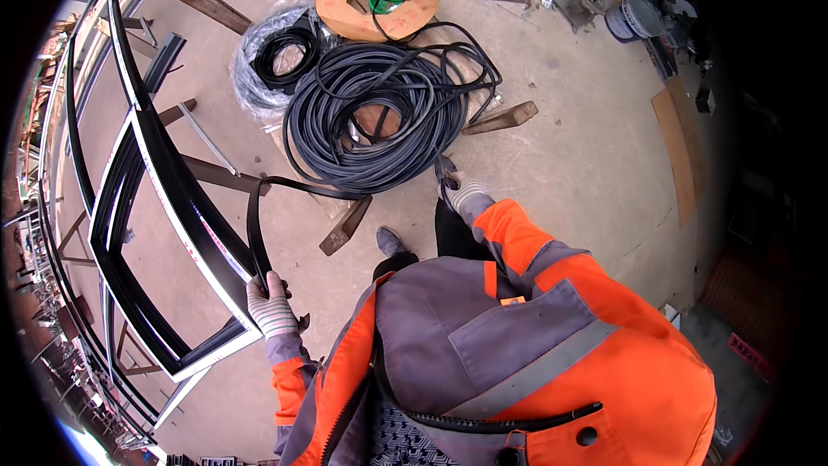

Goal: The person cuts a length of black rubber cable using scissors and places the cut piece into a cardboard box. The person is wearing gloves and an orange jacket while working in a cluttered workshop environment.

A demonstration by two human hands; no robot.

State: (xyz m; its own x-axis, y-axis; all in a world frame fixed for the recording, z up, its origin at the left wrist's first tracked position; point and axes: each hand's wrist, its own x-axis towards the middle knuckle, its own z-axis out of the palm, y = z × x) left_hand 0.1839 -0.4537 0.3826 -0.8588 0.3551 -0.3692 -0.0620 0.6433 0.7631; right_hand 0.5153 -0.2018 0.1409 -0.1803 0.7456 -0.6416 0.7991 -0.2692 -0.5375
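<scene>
My left hand (pixel 272 304), in a striped knit glove, is closed around a black rubber strip (pixel 256 233) beside the near corner of a black-and-white window frame (pixel 216 250). From my fingers the strip rises, bends over and runs right towards a large coil of black rubber strip (pixel 302 134). A short end of it sticks out below the hand. My right hand (pixel 468 195), gloved alike, is low in front of my leg, just below the coil. Its fingers are curled; a dark thing shows at them, too small to make out.
A smaller black coil in clear plastic (pixel 250 91) and an orange-brown ring-shaped reel (pixel 332 0) lie beyond the large coil. Wooden legs (pixel 509 118) stick out beneath it. More long frames (pixel 73 112) stand left. A bucket (pixel 634 19) and cardboard (pixel 675 151) lie right.
</scene>
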